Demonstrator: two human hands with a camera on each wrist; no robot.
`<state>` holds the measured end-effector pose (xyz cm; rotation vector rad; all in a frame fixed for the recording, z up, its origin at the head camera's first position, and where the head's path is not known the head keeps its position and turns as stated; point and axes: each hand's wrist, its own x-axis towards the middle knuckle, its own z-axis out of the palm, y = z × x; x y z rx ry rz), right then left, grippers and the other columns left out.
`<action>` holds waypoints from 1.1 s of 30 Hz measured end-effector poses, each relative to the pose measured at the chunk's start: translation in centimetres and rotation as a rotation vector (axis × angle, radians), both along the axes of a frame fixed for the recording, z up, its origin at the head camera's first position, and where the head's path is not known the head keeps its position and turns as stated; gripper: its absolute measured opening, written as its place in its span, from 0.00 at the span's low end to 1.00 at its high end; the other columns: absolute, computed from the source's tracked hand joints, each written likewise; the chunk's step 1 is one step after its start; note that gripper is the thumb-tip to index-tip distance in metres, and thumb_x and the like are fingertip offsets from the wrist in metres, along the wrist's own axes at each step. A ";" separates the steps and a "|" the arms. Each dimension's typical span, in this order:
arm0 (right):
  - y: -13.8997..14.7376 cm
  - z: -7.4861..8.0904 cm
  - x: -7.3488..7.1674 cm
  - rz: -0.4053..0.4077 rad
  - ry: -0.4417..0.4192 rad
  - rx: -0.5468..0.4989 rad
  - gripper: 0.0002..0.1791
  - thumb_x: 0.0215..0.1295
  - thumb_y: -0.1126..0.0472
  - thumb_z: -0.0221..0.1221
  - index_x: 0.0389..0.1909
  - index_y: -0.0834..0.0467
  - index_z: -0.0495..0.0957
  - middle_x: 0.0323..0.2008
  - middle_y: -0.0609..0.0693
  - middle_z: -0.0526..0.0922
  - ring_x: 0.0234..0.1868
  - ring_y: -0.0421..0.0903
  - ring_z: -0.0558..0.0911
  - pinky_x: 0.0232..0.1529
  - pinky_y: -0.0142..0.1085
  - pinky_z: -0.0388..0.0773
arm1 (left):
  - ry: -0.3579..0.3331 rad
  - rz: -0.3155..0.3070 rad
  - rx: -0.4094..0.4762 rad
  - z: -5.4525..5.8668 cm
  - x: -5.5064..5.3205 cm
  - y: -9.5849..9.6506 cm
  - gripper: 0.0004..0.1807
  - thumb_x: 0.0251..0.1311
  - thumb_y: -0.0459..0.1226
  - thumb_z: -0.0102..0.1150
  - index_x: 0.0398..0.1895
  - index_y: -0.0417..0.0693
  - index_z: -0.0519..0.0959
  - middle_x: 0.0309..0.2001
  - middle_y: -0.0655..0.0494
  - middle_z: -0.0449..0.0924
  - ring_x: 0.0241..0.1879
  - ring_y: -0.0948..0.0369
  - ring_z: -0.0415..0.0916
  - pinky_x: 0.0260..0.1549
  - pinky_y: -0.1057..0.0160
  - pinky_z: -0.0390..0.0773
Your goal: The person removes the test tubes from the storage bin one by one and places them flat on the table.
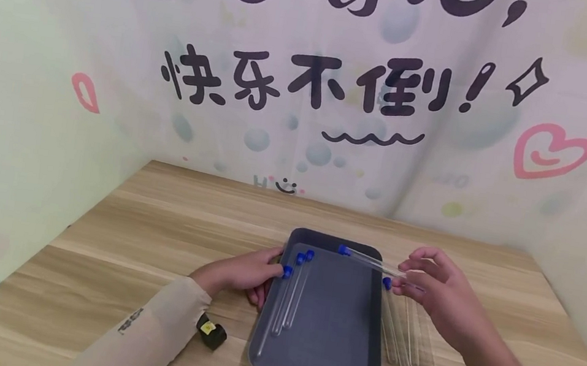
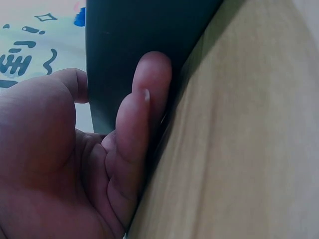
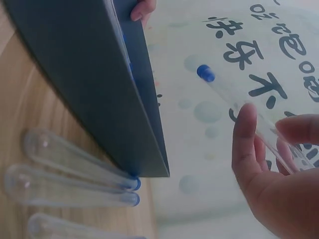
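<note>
A grey rectangular tray point(image 1: 329, 336) lies on the table, with three clear test tubes point(image 1: 289, 306) with blue caps along its left side. My left hand point(image 1: 245, 272) grips the tray's left rim, thumb over the edge; in the left wrist view its fingers point(image 2: 132, 129) lie against the outer wall. My right hand point(image 1: 448, 296) pinches another blue-capped test tube point(image 1: 372, 261) between thumb and fingers. That tube is held above the tray's right rim, its cap point(image 3: 205, 73) pointing left across the tray.
Several more clear tubes point(image 1: 406, 340) lie on the wooden table point(image 1: 184, 212) just right of the tray, partly under my right hand. A printed cloth point(image 1: 296, 159) hangs behind the table. Black wrist devices point(image 1: 211, 332) sit at both sleeves.
</note>
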<state>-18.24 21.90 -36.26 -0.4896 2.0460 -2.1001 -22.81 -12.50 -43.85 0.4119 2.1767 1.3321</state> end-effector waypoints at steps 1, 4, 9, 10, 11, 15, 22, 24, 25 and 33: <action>0.2 -0.1 0.0 0.011 0.001 -0.012 0.10 0.69 0.70 0.50 0.48 0.56 0.66 0.42 0.52 0.76 0.40 0.48 0.84 0.44 0.38 0.83 | 0.001 0.000 -0.001 0.0 0.0 0.0 0.33 0.69 0.43 0.41 0.76 0.58 0.47 0.18 0.46 0.78 0.14 0.56 0.79 0.13 0.63 0.78; 0.8 -0.4 0.1 0.051 0.002 -0.037 0.11 0.70 0.69 0.48 0.51 0.56 0.67 0.46 0.50 0.78 0.42 0.47 0.84 0.44 0.37 0.83 | 0.002 -0.001 -0.007 -0.1 0.0 0.0 0.33 0.69 0.42 0.41 0.76 0.58 0.47 0.17 0.46 0.78 0.14 0.56 0.79 0.13 0.63 0.78; 1.3 -0.8 0.1 0.106 -0.001 -0.039 0.15 0.72 0.69 0.45 0.56 0.56 0.67 0.52 0.48 0.79 0.47 0.46 0.83 0.48 0.35 0.81 | 0.003 -0.005 -0.006 -0.1 0.0 0.0 0.33 0.68 0.42 0.41 0.76 0.58 0.48 0.17 0.46 0.78 0.14 0.56 0.79 0.13 0.63 0.78; 1.3 -0.9 0.1 0.113 -0.003 -0.039 0.16 0.72 0.69 0.44 0.57 0.56 0.67 0.53 0.48 0.79 0.47 0.45 0.83 0.48 0.34 0.80 | 0.004 -0.006 -0.005 -0.1 0.0 0.0 0.33 0.68 0.42 0.41 0.75 0.58 0.48 0.17 0.46 0.78 0.14 0.56 0.79 0.13 0.63 0.78; 1.3 -0.9 0.1 0.117 -0.005 -0.038 0.16 0.72 0.69 0.44 0.57 0.56 0.67 0.53 0.48 0.78 0.48 0.45 0.83 0.49 0.34 0.80 | 0.003 -0.007 -0.004 -0.2 0.0 0.0 0.33 0.68 0.42 0.41 0.75 0.58 0.48 0.17 0.46 0.78 0.14 0.56 0.79 0.13 0.63 0.78; 1.4 -1.1 0.1 0.123 -0.018 -0.045 0.16 0.73 0.68 0.43 0.58 0.58 0.66 0.54 0.47 0.78 0.49 0.44 0.82 0.50 0.34 0.79 | 0.000 -0.004 -0.002 -0.2 0.0 0.0 0.34 0.68 0.42 0.41 0.76 0.58 0.47 0.17 0.46 0.78 0.14 0.56 0.79 0.13 0.63 0.78; 1.6 -1.6 -0.1 0.110 -0.017 -0.026 0.15 0.72 0.69 0.43 0.57 0.61 0.68 0.56 0.47 0.78 0.50 0.43 0.82 0.51 0.33 0.78 | -0.007 0.001 -0.005 -0.1 -0.1 0.1 0.35 0.68 0.43 0.41 0.76 0.59 0.45 0.18 0.46 0.78 0.14 0.56 0.79 0.14 0.62 0.79; 1.6 -1.7 -0.1 0.090 -0.016 -0.003 0.14 0.72 0.69 0.44 0.55 0.61 0.69 0.56 0.47 0.78 0.50 0.43 0.82 0.50 0.33 0.78 | -0.010 -0.001 -0.007 -0.1 -0.1 0.1 0.35 0.68 0.43 0.41 0.76 0.59 0.45 0.18 0.46 0.78 0.14 0.56 0.79 0.13 0.63 0.79; 1.6 -1.8 -0.1 0.081 -0.017 0.005 0.14 0.72 0.69 0.44 0.55 0.61 0.69 0.55 0.47 0.78 0.50 0.43 0.82 0.50 0.32 0.78 | -0.011 -0.001 -0.007 -0.1 -0.1 0.1 0.35 0.68 0.43 0.40 0.76 0.59 0.44 0.18 0.46 0.78 0.14 0.56 0.79 0.13 0.63 0.79; 1.5 -1.9 -0.3 0.020 -0.023 0.049 0.13 0.70 0.70 0.46 0.53 0.63 0.69 0.50 0.45 0.79 0.48 0.44 0.82 0.48 0.31 0.80 | -0.014 0.008 -0.011 0.0 -0.1 0.1 0.35 0.68 0.43 0.40 0.76 0.58 0.44 0.17 0.46 0.78 0.14 0.56 0.79 0.14 0.61 0.79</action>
